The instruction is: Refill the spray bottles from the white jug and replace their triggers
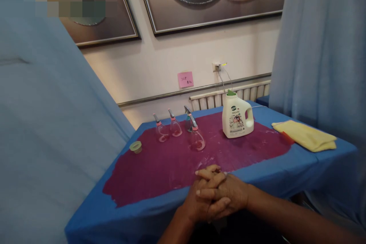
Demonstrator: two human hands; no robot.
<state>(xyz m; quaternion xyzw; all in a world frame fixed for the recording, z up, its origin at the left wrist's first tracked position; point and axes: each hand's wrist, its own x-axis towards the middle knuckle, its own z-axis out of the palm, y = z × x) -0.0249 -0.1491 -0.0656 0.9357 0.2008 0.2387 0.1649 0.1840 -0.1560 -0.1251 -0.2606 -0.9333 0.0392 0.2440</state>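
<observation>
My left hand (196, 202) and my right hand (236, 192) are clasped, fingers interlaced, at the near table edge. Neither holds an object. Ahead of them a clear spray bottle (198, 140) with a pink collar and grey trigger stands on a dark purple-red sheet (154, 171). Farther back are a similar bottle (175, 128), another (162, 132) at the left, and a teal-tinted one (188, 122) partly hidden. Upright to the right stands a cream detergent jug (237, 118) with a green spout. A small pale-green cap (135, 146) lies near the left edge.
A folded yellow cloth (305, 135) lies on the blue tablecloth (274, 173) at the right. Blue curtains hang left (51, 122) and right (317, 45). Behind the table are a radiator (257, 90), a wall socket (216, 67) with cables, and a pink note (185, 79).
</observation>
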